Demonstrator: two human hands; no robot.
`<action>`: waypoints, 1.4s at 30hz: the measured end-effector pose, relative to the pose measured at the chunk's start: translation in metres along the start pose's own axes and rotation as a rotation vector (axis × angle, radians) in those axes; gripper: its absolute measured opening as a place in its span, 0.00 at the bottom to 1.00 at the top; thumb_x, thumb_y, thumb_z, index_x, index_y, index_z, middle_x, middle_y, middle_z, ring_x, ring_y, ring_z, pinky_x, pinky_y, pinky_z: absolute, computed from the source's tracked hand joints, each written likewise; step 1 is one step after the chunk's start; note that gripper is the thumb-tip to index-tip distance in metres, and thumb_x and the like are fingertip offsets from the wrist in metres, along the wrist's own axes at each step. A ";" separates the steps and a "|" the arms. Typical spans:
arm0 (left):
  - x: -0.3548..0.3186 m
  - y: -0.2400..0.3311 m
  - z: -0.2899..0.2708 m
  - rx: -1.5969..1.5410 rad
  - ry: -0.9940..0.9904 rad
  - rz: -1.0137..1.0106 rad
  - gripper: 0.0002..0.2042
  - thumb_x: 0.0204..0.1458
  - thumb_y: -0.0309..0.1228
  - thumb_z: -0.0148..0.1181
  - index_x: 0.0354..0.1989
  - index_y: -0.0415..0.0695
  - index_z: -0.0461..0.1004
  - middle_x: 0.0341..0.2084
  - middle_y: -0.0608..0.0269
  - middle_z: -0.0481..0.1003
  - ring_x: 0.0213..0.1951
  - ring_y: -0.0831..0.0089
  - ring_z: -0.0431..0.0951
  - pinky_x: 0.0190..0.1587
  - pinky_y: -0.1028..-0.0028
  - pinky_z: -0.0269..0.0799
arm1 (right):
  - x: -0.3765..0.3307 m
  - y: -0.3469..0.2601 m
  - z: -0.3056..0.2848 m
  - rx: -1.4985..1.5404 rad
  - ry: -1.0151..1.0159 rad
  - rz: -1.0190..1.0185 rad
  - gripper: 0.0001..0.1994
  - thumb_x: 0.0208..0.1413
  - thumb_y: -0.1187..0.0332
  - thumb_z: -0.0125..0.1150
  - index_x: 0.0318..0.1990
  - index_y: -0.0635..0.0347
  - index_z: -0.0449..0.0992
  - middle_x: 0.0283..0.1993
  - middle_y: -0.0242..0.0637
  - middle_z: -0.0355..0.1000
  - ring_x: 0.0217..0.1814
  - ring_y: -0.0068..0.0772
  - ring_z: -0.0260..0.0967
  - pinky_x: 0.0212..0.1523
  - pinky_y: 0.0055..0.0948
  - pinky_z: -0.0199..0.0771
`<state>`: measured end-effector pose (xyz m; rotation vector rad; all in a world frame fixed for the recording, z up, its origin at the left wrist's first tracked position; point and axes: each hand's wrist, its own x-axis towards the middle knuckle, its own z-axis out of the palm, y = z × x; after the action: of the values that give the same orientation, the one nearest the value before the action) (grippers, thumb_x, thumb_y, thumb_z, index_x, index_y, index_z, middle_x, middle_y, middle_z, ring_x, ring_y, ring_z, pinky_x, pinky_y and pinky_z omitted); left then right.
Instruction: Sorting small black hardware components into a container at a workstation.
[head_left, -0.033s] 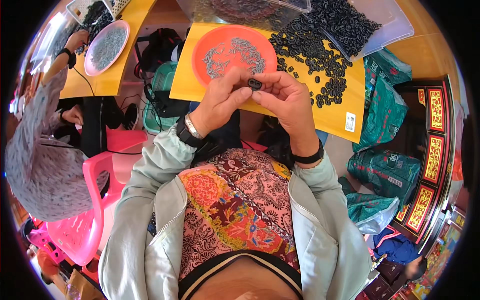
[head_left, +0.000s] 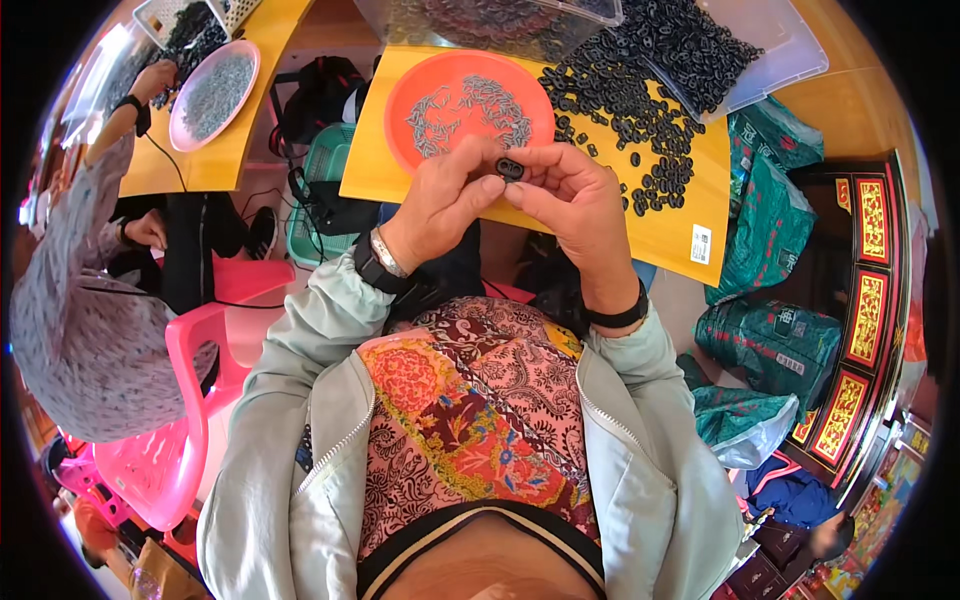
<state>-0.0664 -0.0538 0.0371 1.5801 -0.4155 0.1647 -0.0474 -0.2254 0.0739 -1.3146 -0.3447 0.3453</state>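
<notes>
Between the fingertips of both hands is a small black oval plastic piece (head_left: 510,170) with openings in its face. My left hand (head_left: 455,195) pinches it from the left with thumb and forefinger. From the right, my right hand (head_left: 575,195) grips its other side, fingers curled. Just beyond the hands, an orange-red plastic dish (head_left: 405,85) holds many small grey metal pins or screws (head_left: 495,105). Many more black oval pieces (head_left: 630,105) lie loose on the yellow tabletop (head_left: 365,170) to the right of the dish.
A clear plastic bin (head_left: 785,60) tips black pieces onto the table's far right; another clear bin (head_left: 490,25) stands behind the dish. Green woven bags (head_left: 770,340) crowd the right side. At left, a person (head_left: 110,300) works by a pink chair (head_left: 190,400) and a pink dish (head_left: 250,80).
</notes>
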 end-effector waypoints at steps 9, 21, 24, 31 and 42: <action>-0.003 0.005 -0.004 0.360 -0.021 0.275 0.09 0.52 0.29 0.53 0.39 0.39 0.67 0.25 0.53 0.69 0.27 0.55 0.72 0.29 0.66 0.67 | -0.009 -0.008 0.004 -0.022 -0.038 0.011 0.14 0.48 0.81 0.61 0.44 0.67 0.73 0.37 0.31 0.73 0.36 0.16 0.69 0.39 0.16 0.70; -0.003 0.005 -0.001 0.352 0.019 0.384 0.12 0.57 0.36 0.49 0.38 0.38 0.66 0.21 0.58 0.66 0.20 0.66 0.67 0.24 0.72 0.63 | -0.015 -0.013 0.008 -0.167 -0.033 -0.004 0.14 0.49 0.81 0.60 0.45 0.67 0.72 0.38 0.32 0.73 0.38 0.18 0.69 0.41 0.18 0.70; -0.002 0.004 -0.001 0.339 0.025 0.394 0.12 0.57 0.36 0.49 0.38 0.38 0.66 0.21 0.57 0.66 0.21 0.66 0.67 0.24 0.72 0.63 | -0.015 -0.013 0.007 -0.193 -0.038 -0.009 0.14 0.49 0.81 0.59 0.45 0.67 0.72 0.38 0.32 0.73 0.39 0.18 0.69 0.42 0.18 0.70; -0.006 0.005 0.000 0.314 0.017 0.350 0.09 0.52 0.27 0.52 0.38 0.37 0.66 0.25 0.51 0.68 0.25 0.55 0.70 0.27 0.66 0.66 | -0.014 -0.017 0.015 -0.132 -0.002 -0.027 0.10 0.48 0.79 0.61 0.40 0.66 0.74 0.32 0.28 0.72 0.32 0.14 0.69 0.34 0.15 0.69; -0.010 0.006 0.006 0.339 0.110 0.331 0.07 0.54 0.27 0.49 0.37 0.36 0.66 0.23 0.53 0.67 0.24 0.57 0.70 0.26 0.67 0.65 | -0.012 -0.021 0.013 -0.047 -0.039 0.053 0.11 0.50 0.78 0.60 0.43 0.67 0.73 0.33 0.31 0.73 0.31 0.16 0.68 0.33 0.16 0.69</action>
<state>-0.0787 -0.0584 0.0390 1.8140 -0.5833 0.5992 -0.0625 -0.2237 0.0965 -1.3660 -0.3526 0.4103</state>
